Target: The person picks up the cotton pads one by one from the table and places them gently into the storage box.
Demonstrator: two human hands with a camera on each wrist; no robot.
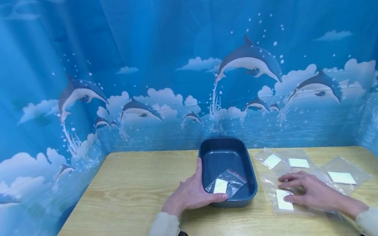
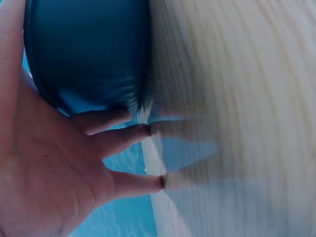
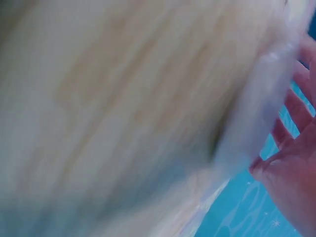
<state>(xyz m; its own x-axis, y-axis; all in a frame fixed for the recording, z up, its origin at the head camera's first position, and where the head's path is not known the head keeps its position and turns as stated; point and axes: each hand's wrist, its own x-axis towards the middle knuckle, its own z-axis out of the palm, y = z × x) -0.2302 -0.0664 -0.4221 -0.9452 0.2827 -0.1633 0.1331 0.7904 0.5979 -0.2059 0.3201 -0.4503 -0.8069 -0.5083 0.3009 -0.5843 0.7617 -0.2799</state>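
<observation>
A dark blue tray [image 1: 222,141] stands mid-table with one clear bag holding a white card [image 1: 224,185] inside it. My left hand [image 1: 189,194] lies against the tray's near-left corner, thumb up its left side and fingers along the front rim. In the left wrist view this hand [image 2: 59,173] has straight fingers touching the tray wall [image 2: 89,49] and the table. My right hand [image 1: 308,192] rests flat on a clear bag with a white card [image 1: 284,200] to the right of the tray. The right wrist view is blurred; the hand [image 3: 291,173] is beside a bag edge [image 3: 256,98].
More clear bags with white cards [image 1: 272,161] [image 1: 298,162] [image 1: 341,177] lie on the wooden table [image 1: 131,196] right of the tray. Blue dolphin-print curtains [image 1: 183,75] close in the back and both sides.
</observation>
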